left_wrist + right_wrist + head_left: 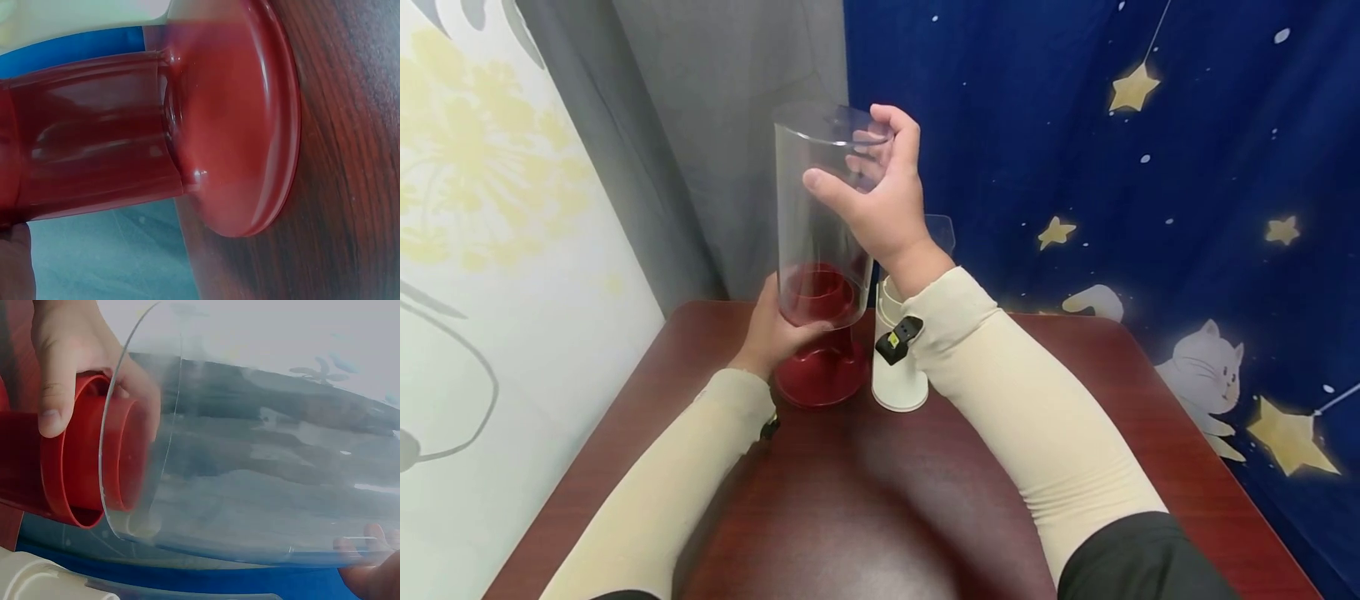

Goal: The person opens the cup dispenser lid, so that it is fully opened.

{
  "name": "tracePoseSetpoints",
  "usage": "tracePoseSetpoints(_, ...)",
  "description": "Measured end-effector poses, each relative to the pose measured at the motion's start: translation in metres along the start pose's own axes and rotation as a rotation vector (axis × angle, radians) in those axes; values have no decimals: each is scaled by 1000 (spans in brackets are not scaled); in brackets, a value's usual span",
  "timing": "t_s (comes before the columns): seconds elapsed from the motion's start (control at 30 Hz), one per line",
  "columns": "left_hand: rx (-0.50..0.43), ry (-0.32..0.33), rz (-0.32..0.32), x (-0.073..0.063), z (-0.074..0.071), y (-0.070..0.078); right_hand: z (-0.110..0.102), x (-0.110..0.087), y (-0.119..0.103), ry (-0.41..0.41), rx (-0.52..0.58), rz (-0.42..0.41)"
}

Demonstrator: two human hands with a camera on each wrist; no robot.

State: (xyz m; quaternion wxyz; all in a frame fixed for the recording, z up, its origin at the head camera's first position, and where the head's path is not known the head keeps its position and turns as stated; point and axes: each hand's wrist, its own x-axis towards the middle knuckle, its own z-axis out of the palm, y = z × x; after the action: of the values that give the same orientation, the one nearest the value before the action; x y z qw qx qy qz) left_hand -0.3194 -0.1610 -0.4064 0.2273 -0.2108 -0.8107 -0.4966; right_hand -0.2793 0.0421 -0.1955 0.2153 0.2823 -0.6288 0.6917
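A red plastic stand (pixel 820 379) with a round foot rests on the table. My left hand (pixel 772 340) grips its upper collar, thumb on the near side. The collar (pixel 74 456) surrounds a narrower inner ring in the right wrist view. Above it, my right hand (pixel 891 196) holds a tall clear cylinder (pixel 812 217) near its top rim, thumb on the near side. The cylinder's lower edge overlaps the inner ring; whether they touch, I cannot tell. In the left wrist view, the stand's neck (pixel 94 137) and foot (pixel 244 125) show, with a bit of the left hand at the lower left.
A white stand (pixel 900 385) is close to the red one's right, partly behind my right wrist. A clear piece (pixel 942 232) shows behind that wrist. The brown table (pixel 880 517) ends at a blue star-patterned curtain (pixel 1000 125) and a grey curtain (pixel 737 125).
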Motion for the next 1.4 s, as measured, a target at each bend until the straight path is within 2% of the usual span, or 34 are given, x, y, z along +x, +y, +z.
tracePoseSetpoints(0.17, 10, -18, -48, 0, 0, -1, -3, -6, -1, -6, 43, -9)
tracePoseSetpoints(0.4, 20, -15, -68, -2, -1, 2, -9, -16, -4, -37, 48, -7)
tracePoseSetpoints(0.6, 31, -22, -170, -6, 0, 6, -18, -26, -5, -73, 56, -5)
tracePoseSetpoints(0.87, -31, -41, -321, -10, 0, 9, -31, -46, -2, -92, 55, -2)
tracePoseSetpoints(0.97, -38, -37, -321, -10, 1, 7, -36, -54, 0, -108, 56, 2)
tracePoseSetpoints(1.17, -46, -15, -265, -9, 1, 3, -45, -67, -2, -132, 37, 12)
tracePoseSetpoints(1.4, -9, -14, -263, -9, 0, 4, -57, -78, 1, -131, 11, 11)
